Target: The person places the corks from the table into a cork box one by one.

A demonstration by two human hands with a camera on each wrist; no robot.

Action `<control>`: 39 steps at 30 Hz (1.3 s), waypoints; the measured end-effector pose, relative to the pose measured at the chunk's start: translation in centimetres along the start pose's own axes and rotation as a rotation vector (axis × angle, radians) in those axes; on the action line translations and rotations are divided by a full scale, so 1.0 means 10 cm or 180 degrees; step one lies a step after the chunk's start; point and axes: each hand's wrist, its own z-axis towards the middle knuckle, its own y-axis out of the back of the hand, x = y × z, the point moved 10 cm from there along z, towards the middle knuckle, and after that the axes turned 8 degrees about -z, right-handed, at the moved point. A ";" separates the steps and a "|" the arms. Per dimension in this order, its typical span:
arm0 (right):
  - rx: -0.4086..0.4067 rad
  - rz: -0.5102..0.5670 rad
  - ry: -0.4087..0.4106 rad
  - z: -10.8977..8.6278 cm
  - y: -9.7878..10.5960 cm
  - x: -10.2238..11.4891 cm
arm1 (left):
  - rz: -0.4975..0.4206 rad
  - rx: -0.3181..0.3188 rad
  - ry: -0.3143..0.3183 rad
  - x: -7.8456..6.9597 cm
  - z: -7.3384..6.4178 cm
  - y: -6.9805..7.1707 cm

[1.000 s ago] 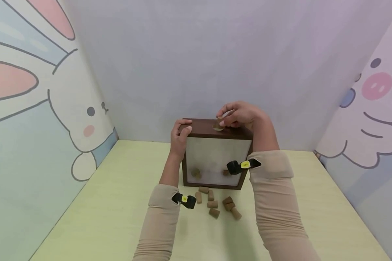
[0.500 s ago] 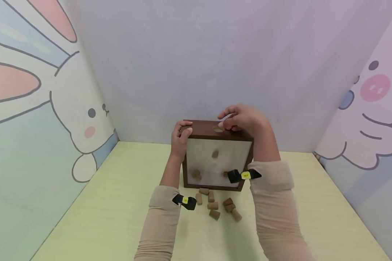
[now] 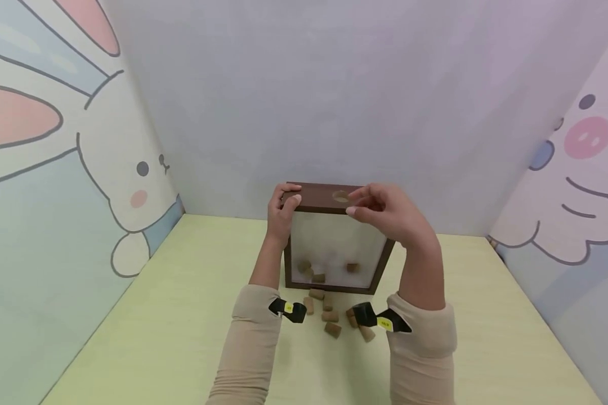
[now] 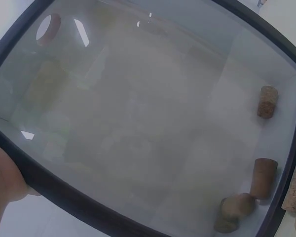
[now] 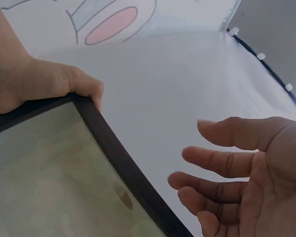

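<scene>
In the head view, the left hand (image 3: 280, 214) clasps the top left corner of a see-through-fronted box (image 3: 336, 242) upright on the worktop (image 3: 208, 315). The right hand (image 3: 392, 216), fingers loosely bent, is just beside the round hole (image 3: 340, 196) in its top. Loose corks (image 3: 330, 316) lie before the box; being rounded, they could roll if brushed by a sleeve.

In the left wrist view, four inside corks (image 4: 264, 178) sit near the box's bottom. Another entering askew might catch on the hole's rim.

The right wrist view shows the right hand empty, half open, apart from the frame. Should the left hand slacken, a bump could topple the narrow box.
</scene>
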 end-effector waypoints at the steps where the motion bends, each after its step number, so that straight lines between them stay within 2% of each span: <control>1: -0.0033 0.0007 0.0057 -0.04 -0.01 -0.01 | 0.0002 0.0013 0.0013 -0.04 -0.01 -0.02; 7: -0.0097 0.0076 0.0332 -0.23 -0.15 -0.14 | 0.0067 0.0033 0.0024 -0.25 -0.08 -0.11; 12: 0.0006 0.0214 0.0410 -0.34 -0.30 -0.31 | 0.0068 0.0023 0.0019 -0.27 -0.09 -0.12; 18: 0.0122 0.0518 0.0339 -0.47 -0.48 -0.60 | 0.0071 0.0063 0.0055 -0.25 -0.09 -0.14; 23: 0.0167 0.0706 0.0371 -0.55 -0.59 -0.73 | 0.0064 0.0024 0.0090 -0.25 -0.09 -0.12; 30: 0.0292 0.1020 0.0171 -0.68 -0.76 -1.01 | 0.0059 0.0044 0.0099 -0.26 -0.08 -0.13; 35: 0.0385 0.1111 -0.0001 -0.75 -0.89 -1.18 | 0.0061 0.0026 0.0120 -0.25 -0.08 -0.12; 39: 0.0484 0.1008 -0.0047 -0.80 -0.97 -1.25 | 0.0058 0.0013 0.0127 -0.23 -0.07 -0.10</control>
